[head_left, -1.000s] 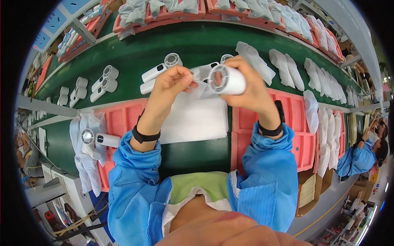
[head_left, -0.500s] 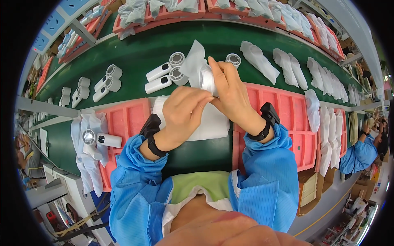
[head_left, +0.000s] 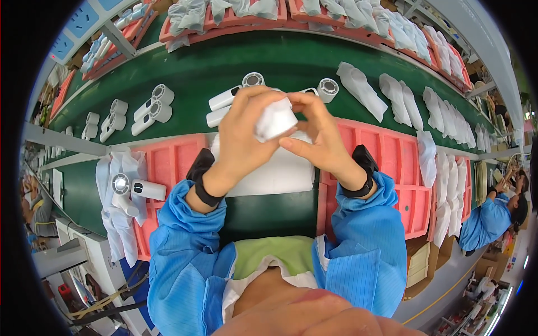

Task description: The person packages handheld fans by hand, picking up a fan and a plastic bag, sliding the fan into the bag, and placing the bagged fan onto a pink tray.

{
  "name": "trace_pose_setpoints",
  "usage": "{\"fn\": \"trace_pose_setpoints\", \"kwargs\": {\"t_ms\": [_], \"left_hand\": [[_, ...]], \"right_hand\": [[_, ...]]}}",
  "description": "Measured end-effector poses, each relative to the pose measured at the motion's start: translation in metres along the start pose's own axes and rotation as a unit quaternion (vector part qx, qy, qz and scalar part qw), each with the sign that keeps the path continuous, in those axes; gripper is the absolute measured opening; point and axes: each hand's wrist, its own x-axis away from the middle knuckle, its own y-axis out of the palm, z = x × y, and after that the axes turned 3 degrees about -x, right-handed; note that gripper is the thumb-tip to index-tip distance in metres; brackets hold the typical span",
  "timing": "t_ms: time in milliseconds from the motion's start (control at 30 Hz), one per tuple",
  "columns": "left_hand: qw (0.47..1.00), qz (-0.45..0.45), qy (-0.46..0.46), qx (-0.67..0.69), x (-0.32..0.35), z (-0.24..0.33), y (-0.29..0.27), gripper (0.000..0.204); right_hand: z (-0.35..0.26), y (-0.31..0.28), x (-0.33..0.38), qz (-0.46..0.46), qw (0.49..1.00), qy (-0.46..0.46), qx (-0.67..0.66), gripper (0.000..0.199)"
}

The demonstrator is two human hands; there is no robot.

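Between my hands, above the bench, is a small handheld fan wrapped in thin white sheeting (head_left: pixel 276 121); only its rounded white end shows, the rest being covered by my fingers. My left hand (head_left: pixel 242 124) is closed round its left side. From the right, my right hand (head_left: pixel 320 137) curls with fingertips against the wrapping and the thumb at its lower edge. A stack of white sheets or sleeves (head_left: pixel 269 176) lies just below my hands. Behind them, bare white and grey handheld fans (head_left: pixel 224 99) rest on the green belt, partly hidden by my left hand.
Pink compartment trays flank me, one on the right (head_left: pixel 412 193) and one on the left (head_left: pixel 182 157). Unwrapped fans (head_left: pixel 149 190) lie on wrapped ones at left. Wrapped fans (head_left: pixel 361 92) line the belt at right. A co-worker in blue (head_left: pixel 485 221) sits far right.
The wrapped fan has turned, its loose flap no longer standing up, and its rounded end now faces me. My left hand has moved up round it; my right hand has shifted lower along its side.
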Motion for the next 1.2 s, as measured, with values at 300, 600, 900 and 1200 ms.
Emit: {"fn": "trace_pose_setpoints", "kwargs": {"t_ms": [300, 600, 900, 1200], "left_hand": [[0.968, 0.072, -0.059, 0.233, -0.007, 0.001, -0.033, 0.05], [0.976, 0.182, 0.106, -0.055, 0.003, 0.01, -0.015, 0.031], [0.988, 0.14, -0.037, 0.056, 0.0, -0.004, -0.011, 0.022], [0.977, 0.151, -0.113, 0.103, 0.002, -0.009, -0.005, 0.017]], "right_hand": [[0.006, -0.011, -0.001, -0.119, 0.986, -0.007, 0.12, 0.064], [-0.002, 0.009, 0.008, -0.025, 0.931, -0.034, 0.362, 0.051], [-0.011, -0.019, 0.006, -0.094, 0.969, 0.141, 0.179, 0.042], [-0.023, -0.02, 0.004, -0.121, 0.964, 0.209, 0.107, 0.044]]}}
